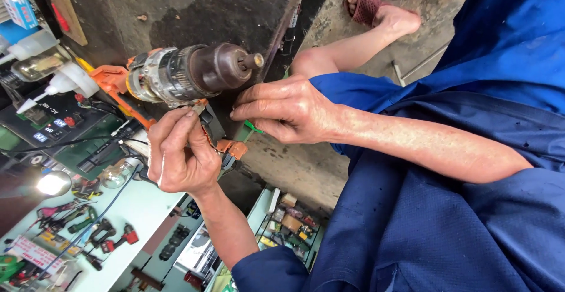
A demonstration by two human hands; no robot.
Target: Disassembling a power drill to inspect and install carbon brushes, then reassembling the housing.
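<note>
One cordless drill [188, 74] with its casing stripped, the metal gearbox and dark chuck bared, lies tilted at the middle of the view. Two hands work at it. The left hand [179, 151], just below the drill's gearbox, has its grip pinched shut on a small part at the drill's underside; what that part is cannot be told. The right hand [288, 109], just right of the drill and below its chuck, has its fingers curled closed around something green, mostly hidden.

Left of the drill stand two clear glue bottles [65, 80] with white nozzles. Below the drill, one lit lamp [53, 183] glows on the surface [147, 209]. Far right of the drill, one foot in a red sandal [365, 7] rests on the floor.
</note>
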